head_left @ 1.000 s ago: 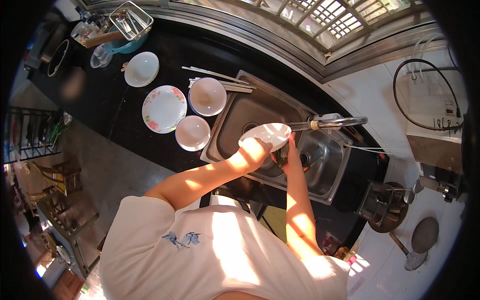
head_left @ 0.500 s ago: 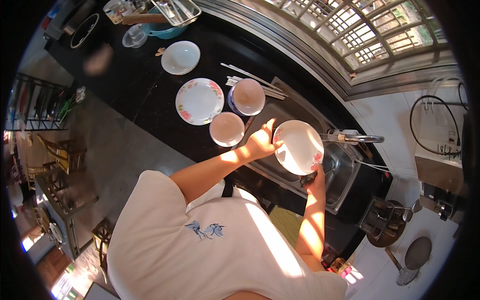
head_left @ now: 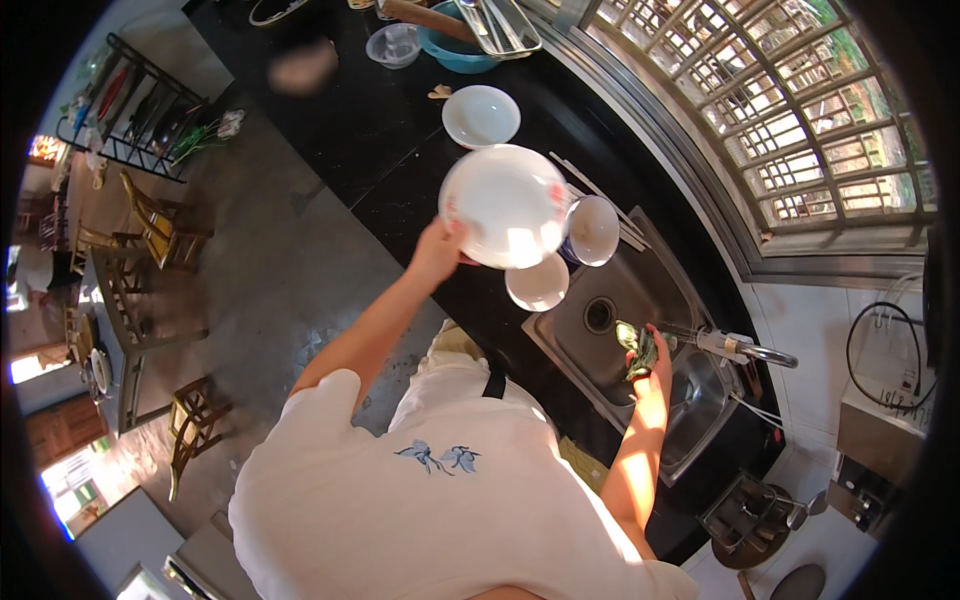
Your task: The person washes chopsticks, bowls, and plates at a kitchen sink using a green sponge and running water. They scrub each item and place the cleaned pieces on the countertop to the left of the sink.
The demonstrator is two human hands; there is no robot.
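Plate held above the black counter, cloth held over the sink

The left hand (head_left: 437, 250) grips the rim of a round white plate with a floral edge (head_left: 505, 205), fingers clamped on it, holding it tilted above the black counter (head_left: 370, 130) beside two white bowls (head_left: 538, 283). The right hand (head_left: 655, 360) is closed around a dark green scrubbing cloth (head_left: 637, 348) over the steel sink basin (head_left: 640, 300), near the tap (head_left: 745, 347)

View count: 1, head-worn fisheye.
Position: above the person's white-shirted shoulders, looking steeply down.
Facing: toward the long black stone counter (head_left: 340, 130) and the steel double sink (head_left: 610, 340).
Nearness: arm's reach of the sink.
Distortion: barred window (head_left: 800, 120) bends along the rim.
Shared coverage: none.
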